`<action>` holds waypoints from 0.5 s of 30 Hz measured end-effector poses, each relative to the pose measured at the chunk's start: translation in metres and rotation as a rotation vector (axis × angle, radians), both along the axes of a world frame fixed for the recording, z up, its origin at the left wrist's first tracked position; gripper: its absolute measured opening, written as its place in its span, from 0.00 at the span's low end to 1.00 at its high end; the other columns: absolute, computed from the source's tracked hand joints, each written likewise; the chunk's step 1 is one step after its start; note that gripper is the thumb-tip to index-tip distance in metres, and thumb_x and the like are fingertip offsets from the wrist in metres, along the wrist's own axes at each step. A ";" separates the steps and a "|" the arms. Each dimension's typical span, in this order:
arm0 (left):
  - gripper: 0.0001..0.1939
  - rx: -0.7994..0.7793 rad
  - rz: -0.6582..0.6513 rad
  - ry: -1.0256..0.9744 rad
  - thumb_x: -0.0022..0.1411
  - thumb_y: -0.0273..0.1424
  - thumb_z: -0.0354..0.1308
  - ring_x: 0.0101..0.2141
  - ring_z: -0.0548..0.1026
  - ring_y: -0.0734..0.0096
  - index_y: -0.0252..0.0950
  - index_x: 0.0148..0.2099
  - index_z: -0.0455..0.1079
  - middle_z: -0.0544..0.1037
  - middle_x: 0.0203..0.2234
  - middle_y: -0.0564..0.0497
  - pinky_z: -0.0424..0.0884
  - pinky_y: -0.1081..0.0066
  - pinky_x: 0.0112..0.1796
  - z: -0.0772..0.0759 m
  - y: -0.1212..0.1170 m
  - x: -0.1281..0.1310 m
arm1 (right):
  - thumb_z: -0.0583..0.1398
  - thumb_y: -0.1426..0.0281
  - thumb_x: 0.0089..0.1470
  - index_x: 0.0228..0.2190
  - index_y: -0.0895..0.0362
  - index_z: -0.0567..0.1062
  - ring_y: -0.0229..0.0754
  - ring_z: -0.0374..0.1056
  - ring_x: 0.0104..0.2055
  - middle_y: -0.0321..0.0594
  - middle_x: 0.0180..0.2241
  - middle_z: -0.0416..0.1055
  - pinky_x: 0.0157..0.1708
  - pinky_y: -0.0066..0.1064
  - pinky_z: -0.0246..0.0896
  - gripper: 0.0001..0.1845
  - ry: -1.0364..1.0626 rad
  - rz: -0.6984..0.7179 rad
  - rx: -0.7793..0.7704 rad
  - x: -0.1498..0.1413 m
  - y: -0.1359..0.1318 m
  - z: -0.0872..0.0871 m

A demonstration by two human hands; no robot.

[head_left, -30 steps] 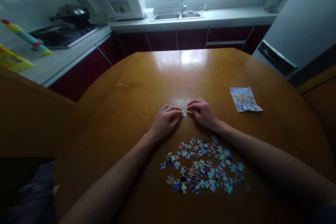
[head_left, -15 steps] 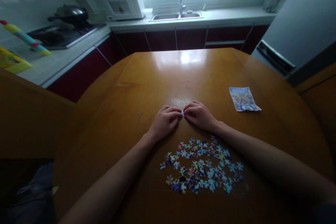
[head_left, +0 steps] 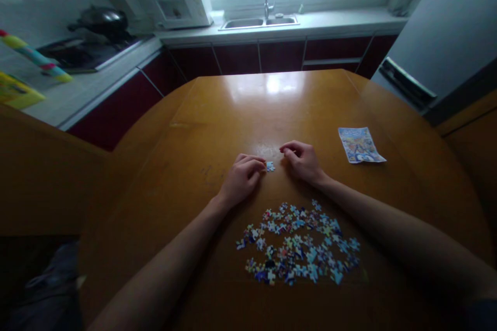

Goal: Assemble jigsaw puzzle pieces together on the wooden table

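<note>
My left hand (head_left: 244,177) rests on the wooden table (head_left: 233,114), its fingers closed at the left edge of a small pale-blue jigsaw piece (head_left: 271,166). Whether that is one piece or a few joined together is too small to tell. Just to the right, my right hand (head_left: 303,161) is raised slightly, apart from the piece. Its thumb and forefinger are drawn together in a pinch; anything between them is too small to make out. Closer to me, between my forearms, lies a loose spread of many-coloured jigsaw pieces (head_left: 311,256).
A creased picture sheet (head_left: 361,146) lies on the table to the right. Beyond the table are a counter with a sink (head_left: 244,23), a white microwave (head_left: 180,8) and a stove with a dark pan (head_left: 103,20). A grey fridge (head_left: 438,31) stands at the right.
My right hand has drawn back from the small jigsaw piece, up and to the right, so more of the piece shows. My left hand has stayed beside it.
</note>
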State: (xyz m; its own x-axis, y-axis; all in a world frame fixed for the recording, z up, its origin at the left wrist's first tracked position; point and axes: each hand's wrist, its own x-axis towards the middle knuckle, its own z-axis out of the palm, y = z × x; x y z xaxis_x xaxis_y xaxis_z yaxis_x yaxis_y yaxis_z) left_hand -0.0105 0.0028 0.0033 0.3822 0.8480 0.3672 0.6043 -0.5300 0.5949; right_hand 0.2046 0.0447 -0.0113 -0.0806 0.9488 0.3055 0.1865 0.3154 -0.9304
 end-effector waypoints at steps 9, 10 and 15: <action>0.06 0.086 0.106 0.152 0.66 0.30 0.59 0.47 0.70 0.60 0.41 0.45 0.76 0.80 0.46 0.53 0.63 0.55 0.50 0.000 -0.003 0.001 | 0.64 0.66 0.45 0.28 0.57 0.78 0.35 0.65 0.26 0.38 0.28 0.74 0.24 0.27 0.58 0.08 0.474 0.017 -0.372 0.023 0.025 0.005; 0.06 0.087 0.104 0.154 0.67 0.30 0.58 0.48 0.70 0.61 0.42 0.45 0.76 0.80 0.46 0.53 0.63 0.56 0.50 0.000 -0.002 0.001 | 0.64 0.66 0.44 0.28 0.57 0.78 0.34 0.64 0.25 0.37 0.27 0.73 0.23 0.26 0.56 0.07 0.508 -0.022 -0.356 0.026 0.028 0.004; 0.09 0.073 0.064 0.157 0.68 0.30 0.55 0.47 0.70 0.61 0.42 0.45 0.76 0.81 0.46 0.53 0.62 0.55 0.51 -0.001 -0.003 0.001 | 0.62 0.67 0.46 0.26 0.57 0.77 0.33 0.61 0.23 0.37 0.25 0.72 0.21 0.26 0.53 0.07 0.409 -0.160 -0.210 0.028 0.033 0.002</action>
